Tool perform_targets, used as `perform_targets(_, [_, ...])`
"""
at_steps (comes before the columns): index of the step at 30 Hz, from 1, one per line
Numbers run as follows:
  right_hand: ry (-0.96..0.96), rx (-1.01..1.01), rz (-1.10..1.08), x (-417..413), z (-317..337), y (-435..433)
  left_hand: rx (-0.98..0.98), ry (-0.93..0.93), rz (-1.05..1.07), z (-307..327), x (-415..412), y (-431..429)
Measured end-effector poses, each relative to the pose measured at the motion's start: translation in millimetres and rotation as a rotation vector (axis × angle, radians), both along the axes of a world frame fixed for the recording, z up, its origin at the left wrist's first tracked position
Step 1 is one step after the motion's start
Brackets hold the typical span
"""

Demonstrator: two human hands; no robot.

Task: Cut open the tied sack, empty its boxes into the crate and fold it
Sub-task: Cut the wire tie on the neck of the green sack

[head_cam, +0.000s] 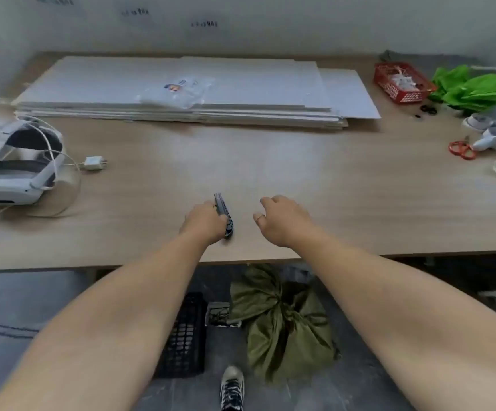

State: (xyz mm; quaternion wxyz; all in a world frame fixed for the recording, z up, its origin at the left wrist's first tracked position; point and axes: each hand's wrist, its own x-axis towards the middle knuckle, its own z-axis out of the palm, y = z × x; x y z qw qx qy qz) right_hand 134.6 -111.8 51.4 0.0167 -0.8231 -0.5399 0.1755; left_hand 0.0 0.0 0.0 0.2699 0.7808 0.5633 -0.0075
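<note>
right now the left hand (204, 221) is closed around a utility knife (224, 216) at centre frame, low over the near part of the wooden table (300, 173); its fingers wrap the handle, and the knife's long axis runs from lower right to upper left, the far end pointing up the frame. whether the blade is out cannot be told. the right hand (282, 219) hovers just beside it to the right, loosely curled with fingers partly spread, holding nothing. the tied sack (285, 321), olive green and knotted at its middle, sits on the floor at lower centre of the frame, below the table's near edge and between the two forearms, a little nearer the right arm. the black crate (186, 336) stands just left of the sack, partly hidden by the left forearm, so what is in it cannot be seen. so the thing to cut lies down and back toward the person from the knife hand, not forward. likely the knot is still uncut and the job is at its start: the knife hand would have to come back and down to the knot, with the free right hand well placed to steady the bunched cloth.
</note>
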Motion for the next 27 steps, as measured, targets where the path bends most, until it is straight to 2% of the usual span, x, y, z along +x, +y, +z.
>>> perform_targets(6, [0.106, -0.074, -0.060, -6.8, -36.7, 41.6, -0.118, 0.022, 0.043, -38.6, 20.4, 35.7])
perform_targets(14, [0.169, -0.138, -0.173, 8.2, -74.0, 57.1, -0.158, 0.112, 0.075, -84.4, 46.0, 60.9])
perform_targets(27, [0.262, -0.151, -0.339, 15.0, -93.4, 56.2, -0.217, 0.132, 0.039, -96.5, 47.1, 63.7])
